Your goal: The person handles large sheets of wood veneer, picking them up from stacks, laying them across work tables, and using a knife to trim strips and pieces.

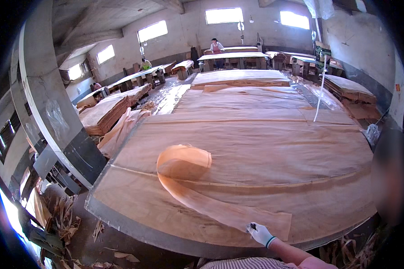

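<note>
My right hand (261,235), in a white glove with a green-edged cuff, is at the near edge of a long, thin strip of wood veneer (215,208). Its fingers are curled closed around a small dark patch at their tips, too small to name. The strip runs left from the hand, and its far end rises and rolls over into a loose orange loop (184,154). Under it lie wide veneer sheets (256,148), wrinkled, with a raised seam across them. My left hand is out of view.
A grey table edge (166,240) curves along the near side. To the left stand a pillar (69,98) and a veneer stack (107,112); another stack (350,89) is at right. Scraps (65,219) litter the floor. A white pole (320,94) rises beyond. People (216,46) stand at far tables.
</note>
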The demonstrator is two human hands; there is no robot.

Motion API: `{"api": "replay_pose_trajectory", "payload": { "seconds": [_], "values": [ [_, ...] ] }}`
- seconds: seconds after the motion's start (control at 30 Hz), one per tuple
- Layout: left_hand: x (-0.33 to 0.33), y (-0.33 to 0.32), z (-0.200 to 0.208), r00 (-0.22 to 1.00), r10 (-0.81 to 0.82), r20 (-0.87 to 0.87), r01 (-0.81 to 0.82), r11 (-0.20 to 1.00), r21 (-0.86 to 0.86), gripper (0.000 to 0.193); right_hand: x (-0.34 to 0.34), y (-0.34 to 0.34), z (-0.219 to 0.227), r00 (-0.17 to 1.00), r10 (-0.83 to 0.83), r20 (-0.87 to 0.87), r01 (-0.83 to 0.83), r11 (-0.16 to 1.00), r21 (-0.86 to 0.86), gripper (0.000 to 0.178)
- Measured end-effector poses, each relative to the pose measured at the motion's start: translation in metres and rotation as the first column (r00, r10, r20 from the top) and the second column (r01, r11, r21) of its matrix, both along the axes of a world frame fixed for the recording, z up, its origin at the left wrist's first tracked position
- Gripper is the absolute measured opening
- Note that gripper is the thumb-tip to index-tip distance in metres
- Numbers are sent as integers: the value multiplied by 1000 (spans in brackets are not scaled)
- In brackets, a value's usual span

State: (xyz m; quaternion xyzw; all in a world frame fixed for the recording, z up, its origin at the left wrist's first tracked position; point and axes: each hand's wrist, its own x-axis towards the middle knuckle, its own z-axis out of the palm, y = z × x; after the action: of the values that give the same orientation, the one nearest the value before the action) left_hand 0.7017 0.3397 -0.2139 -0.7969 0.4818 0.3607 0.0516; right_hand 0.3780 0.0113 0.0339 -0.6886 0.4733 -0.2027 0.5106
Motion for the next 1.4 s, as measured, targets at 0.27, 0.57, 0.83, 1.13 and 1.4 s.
{"api": "replay_pose_trajectory", "payload": {
  "seconds": [0.27, 0.57, 0.83, 1.13, 1.4],
  "values": [
    [23, -129, 201, 828, 365, -426, -523, 776, -352, 27, -8, 48, -11, 998, 57, -39, -52, 993, 108, 33],
    [116, -210, 298, 581, 326, -746, -732, 609, -305, 19, 45, 95, -42, 979, 154, -133, -151, 988, 33, 39],
    [112, -263, 259, 580, 230, -782, -551, 817, -168, 25, 50, 136, -11, 946, -151, -288, 222, 947, 233, 46],
    [123, -277, 265, 705, -19, -709, -134, 978, -160, 28, -255, 263, -112, 728, 346, -592, 9, 858, 513, 46],
    [167, -309, 244, 745, 190, -640, -498, 797, -342, 36, -88, 163, 63, 743, -528, -412, 670, 596, 443, 30]
  ]
}}
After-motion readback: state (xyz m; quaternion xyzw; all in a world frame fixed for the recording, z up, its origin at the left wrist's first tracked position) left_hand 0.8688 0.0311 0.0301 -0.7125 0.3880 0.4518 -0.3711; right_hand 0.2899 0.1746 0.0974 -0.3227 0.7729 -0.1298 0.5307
